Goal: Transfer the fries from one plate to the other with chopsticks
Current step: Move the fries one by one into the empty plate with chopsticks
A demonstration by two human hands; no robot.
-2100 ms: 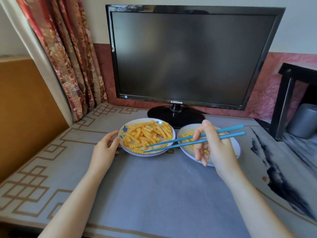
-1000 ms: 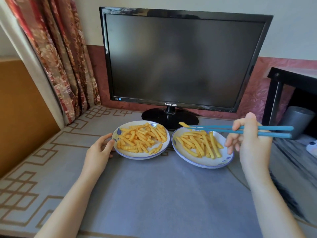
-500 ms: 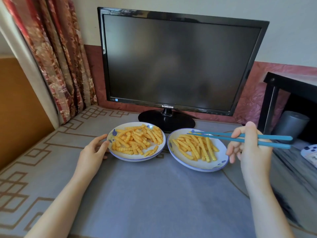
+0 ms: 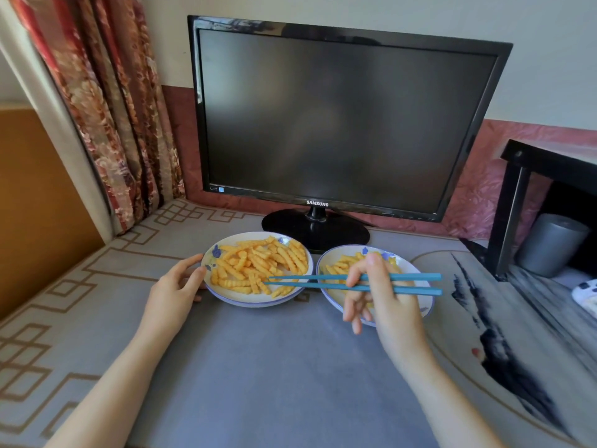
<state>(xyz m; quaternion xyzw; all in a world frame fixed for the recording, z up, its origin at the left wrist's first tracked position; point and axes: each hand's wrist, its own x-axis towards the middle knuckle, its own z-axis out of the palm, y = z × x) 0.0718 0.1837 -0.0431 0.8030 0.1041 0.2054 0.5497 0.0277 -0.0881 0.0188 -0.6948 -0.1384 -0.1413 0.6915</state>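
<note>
The right hand has swung the chopsticks back from the right plate, just right of the left plate. It grips them with the tips slightly apart and empty over the left plate's fries. The left hand rests relaxed against that plate's left rim. This looks like the reach for another fry. The next move likely calls for dipping the tips and pinching a single fry.

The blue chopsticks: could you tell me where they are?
Head view, centre-right: the right hand holds the blue chopsticks, tips over fries on the left plate.
</note>
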